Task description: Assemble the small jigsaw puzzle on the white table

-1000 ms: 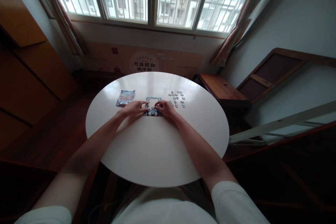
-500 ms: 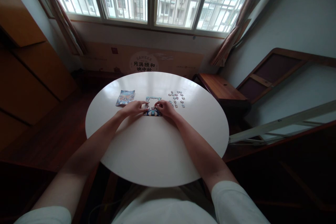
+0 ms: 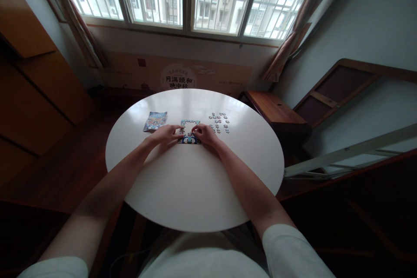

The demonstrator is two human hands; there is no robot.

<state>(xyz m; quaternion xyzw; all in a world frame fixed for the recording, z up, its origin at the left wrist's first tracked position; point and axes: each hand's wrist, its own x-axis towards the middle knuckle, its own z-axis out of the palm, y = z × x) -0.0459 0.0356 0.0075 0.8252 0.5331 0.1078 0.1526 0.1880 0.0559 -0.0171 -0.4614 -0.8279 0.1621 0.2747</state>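
A partly assembled jigsaw puzzle (image 3: pixel 190 140) lies on the white round table, its border and lower part joined around a pale gap in the middle. At its left edge rests my left hand (image 3: pixel 167 133), thumb and forefinger apart and touching the puzzle's side. My right hand (image 3: pixel 206 133) is over the right edge, fingertips pinched at the gap on what looks like a small puzzle piece, mostly hidden by the fingers. Several loose puzzle pieces (image 3: pixel 218 121) are spread to the right of the puzzle, some close behind my right hand.
A printed picture sheet or packet (image 3: pixel 156 120) lies left of the puzzle. The round white table (image 3: pixel 195 186) has its near edge by my body. A wooden chair (image 3: pixel 275 107) stands beyond its right side, and a barred window (image 3: pixel 185 0) is behind.
Both hands stay almost in place at the puzzle. Only a very slight shift of the view shows.
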